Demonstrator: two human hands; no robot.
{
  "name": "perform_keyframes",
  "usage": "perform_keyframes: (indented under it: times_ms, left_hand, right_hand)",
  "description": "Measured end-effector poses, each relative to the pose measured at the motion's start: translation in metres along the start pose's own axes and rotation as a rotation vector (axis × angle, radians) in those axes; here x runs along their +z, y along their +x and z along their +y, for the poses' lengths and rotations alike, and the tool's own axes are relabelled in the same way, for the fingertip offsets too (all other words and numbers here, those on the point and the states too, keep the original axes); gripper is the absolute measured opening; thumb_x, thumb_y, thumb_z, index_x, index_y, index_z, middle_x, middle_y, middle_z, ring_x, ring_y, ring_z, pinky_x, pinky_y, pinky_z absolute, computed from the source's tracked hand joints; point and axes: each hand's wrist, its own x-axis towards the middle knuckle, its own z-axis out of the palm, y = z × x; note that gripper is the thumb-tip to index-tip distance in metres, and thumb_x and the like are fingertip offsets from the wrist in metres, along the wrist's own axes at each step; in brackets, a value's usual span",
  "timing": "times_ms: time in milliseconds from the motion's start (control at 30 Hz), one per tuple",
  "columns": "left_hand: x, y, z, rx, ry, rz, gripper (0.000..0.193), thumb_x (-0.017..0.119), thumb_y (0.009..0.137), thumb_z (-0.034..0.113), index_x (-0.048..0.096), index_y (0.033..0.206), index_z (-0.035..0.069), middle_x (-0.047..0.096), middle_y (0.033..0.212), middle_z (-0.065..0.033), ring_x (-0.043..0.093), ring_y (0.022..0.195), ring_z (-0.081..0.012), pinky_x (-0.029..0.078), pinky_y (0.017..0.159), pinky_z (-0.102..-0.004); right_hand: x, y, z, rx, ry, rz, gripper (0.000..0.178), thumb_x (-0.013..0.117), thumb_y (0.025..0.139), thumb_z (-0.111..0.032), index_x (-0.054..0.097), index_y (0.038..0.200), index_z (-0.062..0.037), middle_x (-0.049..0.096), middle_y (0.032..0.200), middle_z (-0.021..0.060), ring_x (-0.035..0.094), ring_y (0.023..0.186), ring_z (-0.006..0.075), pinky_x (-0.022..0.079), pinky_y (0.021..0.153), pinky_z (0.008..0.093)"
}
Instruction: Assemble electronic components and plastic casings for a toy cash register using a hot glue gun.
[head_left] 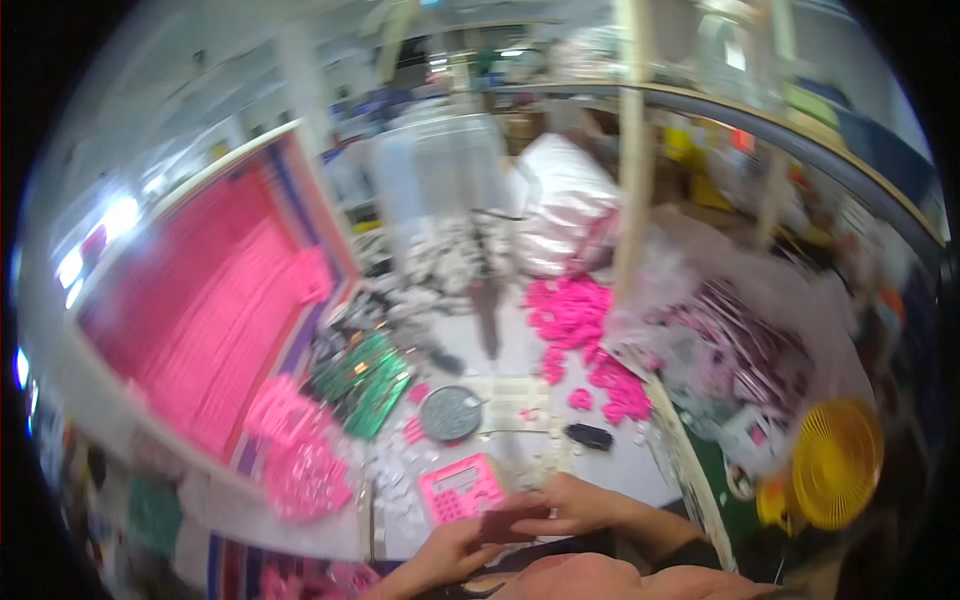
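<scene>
At the near edge of the white table my left hand [452, 552] and my right hand [575, 505] meet. Between their fingers is a flat dull-pink piece [508, 522], smeared by motion; its kind I cannot make out. Both hands look closed on it, with the fingertips partly hidden. Just beyond the left hand lies a bright pink calculator [460, 487] with its keys and display facing up. A grey round dish [450, 413] of small parts stands farther off, and a black object [589, 436] lies beyond the right hand.
At left leans a large box [215, 310] of stacked pink pieces, with a bagged pink bundle [305, 475] beside it. Green circuit boards [375, 385], small pink parts [570, 315] and pale parts [430, 250] cover the table. A yellow basket [838, 465] stands right.
</scene>
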Motion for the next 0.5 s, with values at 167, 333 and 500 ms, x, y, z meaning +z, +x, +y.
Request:
perform_keyframes:
  times_ms: [167,333,500]
  left_hand:
    - [0.009,0.02,0.012,0.158,-0.086,-0.203,0.033,0.072,0.09,0.021,0.065,0.119,0.006,0.067,0.105,-0.0114,0.065,0.094,-0.0235,0.051,0.081,-0.0365]
    - [-0.006,-0.004,0.009,0.262,0.035,-0.143,0.045,0.074,0.088,0.026,0.06,0.123,0.002,0.061,0.121,-0.016,0.058,0.116,-0.0304,0.045,0.101,-0.0398]
    - [-0.135,0.024,-0.085,-0.103,0.456,0.546,0.035,0.075,0.085,0.025,0.066,0.113,0.005,0.069,0.108,-0.0115,0.066,0.102,-0.0262,0.051,0.094,-0.0387]
  right_hand:
    - [-0.013,-0.035,-0.017,0.153,0.137,0.029,0.041,0.069,0.092,-0.019,0.064,0.131,-0.008,0.075,0.097,0.0132,0.073,0.078,0.0206,0.056,0.071,0.0306]
    - [-0.026,-0.033,-0.047,0.181,0.23,0.034,0.038,0.078,0.082,-0.006,0.07,0.119,-0.0031,0.076,0.101,0.0133,0.074,0.083,0.0179,0.057,0.076,0.0289]
    - [-0.038,-0.048,-0.041,0.384,0.23,0.16,0.037,0.079,0.079,-0.004,0.071,0.114,0.0033,0.076,0.103,0.0145,0.073,0.084,0.0158,0.056,0.076,0.0262]
